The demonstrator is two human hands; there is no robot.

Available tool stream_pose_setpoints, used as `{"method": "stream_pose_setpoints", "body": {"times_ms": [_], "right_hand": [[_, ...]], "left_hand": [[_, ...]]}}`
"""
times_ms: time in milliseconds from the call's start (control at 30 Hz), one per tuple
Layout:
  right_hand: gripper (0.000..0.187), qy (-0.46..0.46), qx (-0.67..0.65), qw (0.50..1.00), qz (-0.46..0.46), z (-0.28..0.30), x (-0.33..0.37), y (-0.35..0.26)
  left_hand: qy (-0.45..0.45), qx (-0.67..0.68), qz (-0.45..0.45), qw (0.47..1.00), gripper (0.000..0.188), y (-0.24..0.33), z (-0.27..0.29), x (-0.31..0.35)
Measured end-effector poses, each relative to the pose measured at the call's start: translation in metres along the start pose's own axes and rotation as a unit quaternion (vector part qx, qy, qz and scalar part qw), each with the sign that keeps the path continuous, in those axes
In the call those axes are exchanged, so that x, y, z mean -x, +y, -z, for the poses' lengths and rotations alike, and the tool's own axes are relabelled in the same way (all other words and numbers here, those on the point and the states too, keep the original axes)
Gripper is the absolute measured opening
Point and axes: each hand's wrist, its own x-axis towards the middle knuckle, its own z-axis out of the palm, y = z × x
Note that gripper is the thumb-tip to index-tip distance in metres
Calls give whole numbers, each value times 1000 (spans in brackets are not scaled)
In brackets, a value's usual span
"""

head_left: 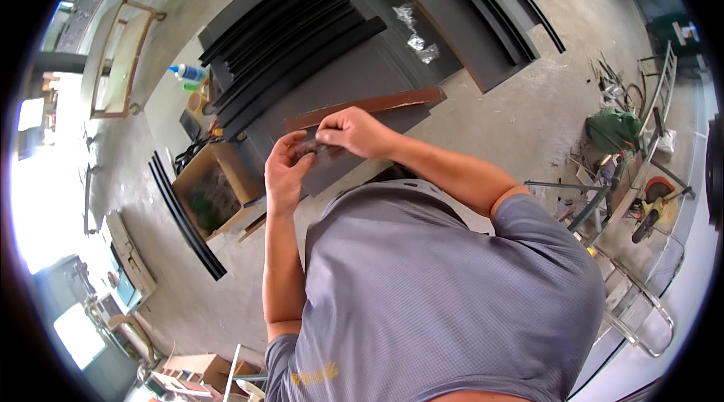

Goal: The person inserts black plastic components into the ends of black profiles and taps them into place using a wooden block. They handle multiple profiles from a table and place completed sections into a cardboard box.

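Note:
My left hand (pixel 283 174) and my right hand (pixel 356 133) are close together in front of my chest, over the near edge of a dark grey panel (pixel 294 104). Between their fingertips is a small, crinkled, see-through plastic bag (pixel 326 151). Both hands pinch it; its contents are too blurred to make out. Just beyond my hands lies a reddish-brown strip (pixel 377 104) with a rough pale edge. Farther off on the dark surface are several small clear plastic packets (pixel 415 41).
Long black profiles (pixel 302 40) are stacked on the panels, with more black strips (pixel 490 6) at right. A cardboard box (pixel 243 172) stands left of me, beside black strips (pixel 185 217) on the floor. A glue bottle (pixel 187 72) lies beyond it. Metal frames (pixel 641 304) and tools stand right.

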Motion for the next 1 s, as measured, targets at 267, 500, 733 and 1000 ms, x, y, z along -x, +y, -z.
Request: {"method": "stream_pose_setpoints", "body": {"times_ms": [267,500,733,1000], "right_hand": [[12,41,95,992,69,-18,9,-21],[28,-41,345,936,65,-20,8,-41],[28,-11,397,876,272,-34,-6,-30],[19,113,451,820,334,-49,-26,-2]], "left_hand": [[-1,-34,19,999,20,6,2,-1],[45,-187,-120,974,14,18,-5,0],[108,-229,-141,957,32,24,-2,-6],[201,-1,-75,977,46,10,-16,-23]]}}
